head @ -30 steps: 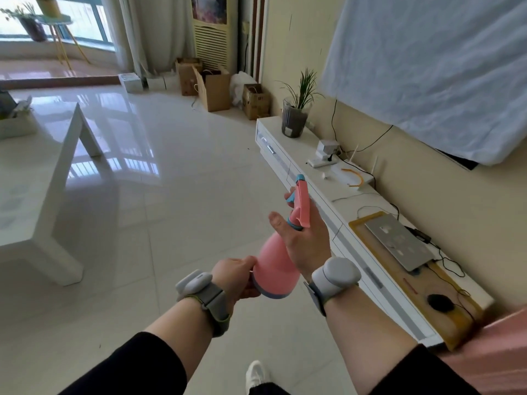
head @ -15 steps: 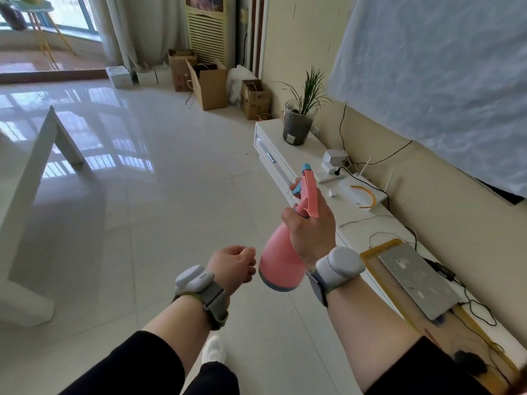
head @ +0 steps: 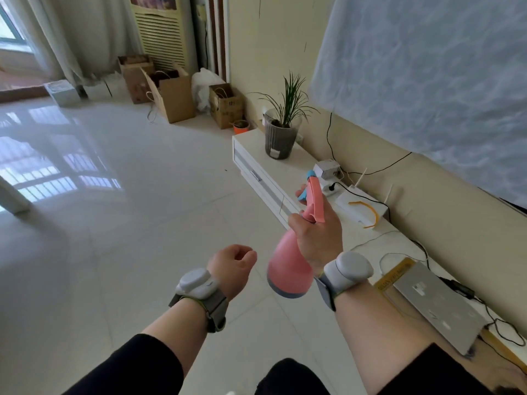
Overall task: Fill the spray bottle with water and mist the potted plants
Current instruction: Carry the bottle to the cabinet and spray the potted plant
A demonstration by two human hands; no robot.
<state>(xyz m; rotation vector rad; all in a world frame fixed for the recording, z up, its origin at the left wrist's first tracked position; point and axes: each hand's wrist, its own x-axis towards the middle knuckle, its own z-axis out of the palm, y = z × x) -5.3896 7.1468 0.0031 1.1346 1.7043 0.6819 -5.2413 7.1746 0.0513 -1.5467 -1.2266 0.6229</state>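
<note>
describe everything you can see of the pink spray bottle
The spray bottle looks like smooth pink plastic, with a rounded body, a grey-blue base band, a slim neck, a flat pink head and a blue nozzle tip and trigger. It is held in mid-air, tilted, nozzle aimed up and away. Only the right hand touches it, wrapped round the neck.

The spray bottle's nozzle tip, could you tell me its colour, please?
Blue, on the pink spray bottle; the head view shows it.
</note>
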